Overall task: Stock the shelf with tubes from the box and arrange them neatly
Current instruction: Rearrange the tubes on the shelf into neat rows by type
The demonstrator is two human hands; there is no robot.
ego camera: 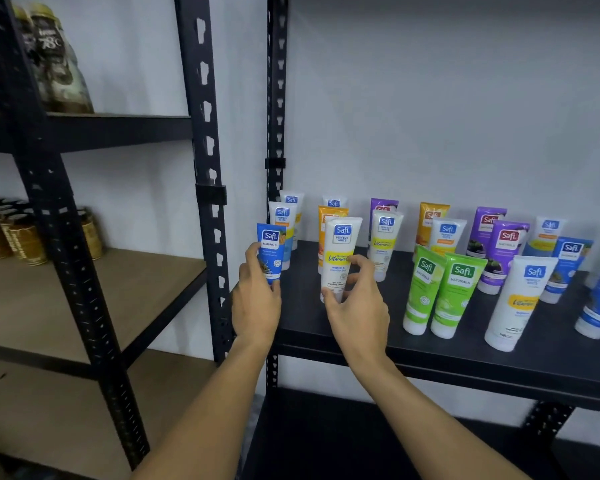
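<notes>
1. Two tubes are in hand at the left end of the black shelf point(326, 327): a blue tube point(270, 252) in the left hand point(255, 299) and a white tube point(338, 258) in the right hand point(357, 303).
2. Left fingers curl round the blue tube, upright just beside the shelf's left post point(276, 133), probably to start a front row.
3. Right thumb and fingers pinch the white tube upright, cap down, seemingly to line it up with the tubes behind.
4. Two green tubes point(440, 296) stand further right along the shelf, near its front edge; more tubes behind.
5. The box is not in view.
6. Jars point(18, 233) sit on the rack left of the shelf.
</notes>
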